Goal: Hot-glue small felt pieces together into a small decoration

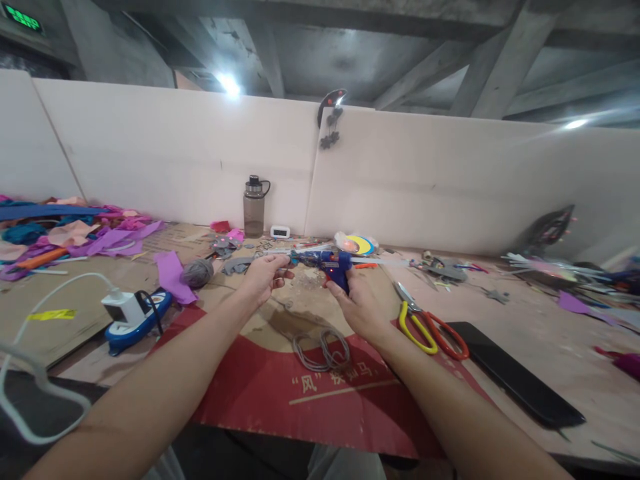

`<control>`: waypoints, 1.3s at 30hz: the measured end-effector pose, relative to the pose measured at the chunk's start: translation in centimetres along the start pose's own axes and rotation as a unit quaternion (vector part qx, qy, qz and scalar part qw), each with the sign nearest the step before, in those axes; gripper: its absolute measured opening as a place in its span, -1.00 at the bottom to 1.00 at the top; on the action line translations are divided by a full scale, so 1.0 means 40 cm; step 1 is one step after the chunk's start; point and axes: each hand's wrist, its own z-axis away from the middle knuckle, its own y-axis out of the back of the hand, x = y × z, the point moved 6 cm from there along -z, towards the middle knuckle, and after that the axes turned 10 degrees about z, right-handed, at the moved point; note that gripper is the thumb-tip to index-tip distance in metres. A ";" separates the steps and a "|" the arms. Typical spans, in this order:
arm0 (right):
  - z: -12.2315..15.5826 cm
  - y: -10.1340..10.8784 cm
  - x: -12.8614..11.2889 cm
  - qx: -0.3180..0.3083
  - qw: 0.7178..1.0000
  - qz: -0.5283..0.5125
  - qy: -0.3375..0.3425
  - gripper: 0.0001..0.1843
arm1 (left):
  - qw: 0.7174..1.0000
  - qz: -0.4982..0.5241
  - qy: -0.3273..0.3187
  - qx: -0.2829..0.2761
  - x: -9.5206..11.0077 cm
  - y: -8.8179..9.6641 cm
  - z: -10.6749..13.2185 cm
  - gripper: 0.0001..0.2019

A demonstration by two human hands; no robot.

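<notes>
My right hand (363, 300) is wrapped round the grip of a blue glue gun (337, 265), a small red light glowing on its side. A pale glue stick (383, 262) sticks out of its rear to the right. The gun's nozzle points left, toward my left hand (267, 277). Finger and thumb of that hand are pinched at a small piece by the nozzle tip, too small to make out. Below both hands a coil of grey cord (323, 350) lies on a red and tan cardboard sheet (250, 387).
Scissors (425, 327) with yellow and red handles and a black phone-like slab (520, 373) lie to the right. At left are a blue power strip (137, 320), grey yarn ball (197, 273) and felt scraps (75, 233). A water bottle (254, 210) stands by the white partition (175, 153).
</notes>
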 end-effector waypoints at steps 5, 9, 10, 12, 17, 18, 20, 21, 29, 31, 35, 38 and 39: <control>0.002 0.001 0.000 0.003 1.000 0.008 0.012 -0.62 | 1.000 -0.010 0.000 -0.002 -0.001 0.001 -0.001 -0.92; 0.004 -0.001 0.004 -0.001 1.000 0.012 0.012 -0.60 | 1.000 -0.010 0.000 0.004 0.002 -0.003 0.004 -0.94; 0.005 -0.002 0.005 -0.003 1.000 0.012 0.010 -0.59 | 1.000 -0.010 0.001 0.004 0.004 -0.005 0.006 -0.94; 0.005 -0.003 0.005 -0.005 1.000 0.013 0.008 -0.57 | 1.000 -0.010 -0.002 0.003 0.006 -0.007 0.008 -0.94; 0.004 0.002 -0.001 0.005 0.999 0.026 0.019 -0.59 | 1.000 -0.020 -0.009 0.000 0.008 -0.009 0.007 -0.94; 0.005 0.003 -0.002 0.008 0.999 0.029 0.021 -0.60 | 1.000 -0.023 -0.010 0.000 0.008 -0.009 0.007 -0.93; 0.006 0.006 -0.005 0.012 0.999 0.035 0.026 -0.63 | 0.999 -0.030 -0.010 0.000 0.008 -0.010 0.007 -0.93; 0.007 0.006 -0.007 0.013 0.999 0.039 0.029 -0.64 | 0.999 -0.033 -0.011 0.001 0.008 -0.011 0.007 -0.92; 0.014 0.001 -0.018 0.021 0.993 0.107 0.032 -0.61 | 0.998 -0.041 -0.040 -0.003 0.012 -0.004 0.004 -0.86; 0.016 0.001 -0.022 0.022 0.993 0.107 0.039 -0.60 | 0.998 -0.043 -0.047 0.000 0.011 0.002 0.000 -0.84; 0.018 0.003 -0.027 0.025 0.994 0.098 0.045 -0.60 | 0.998 -0.048 -0.047 -0.002 0.007 0.007 -0.006 -0.82; 0.020 0.004 -0.029 0.028 0.994 0.091 0.049 -0.61 | 0.998 -0.055 -0.041 -0.006 0.006 0.004 -0.003 -0.82; 0.021 0.004 -0.030 0.029 0.994 0.089 0.049 -0.62 | 0.998 -0.058 -0.038 -0.007 0.006 0.002 -0.001 -0.82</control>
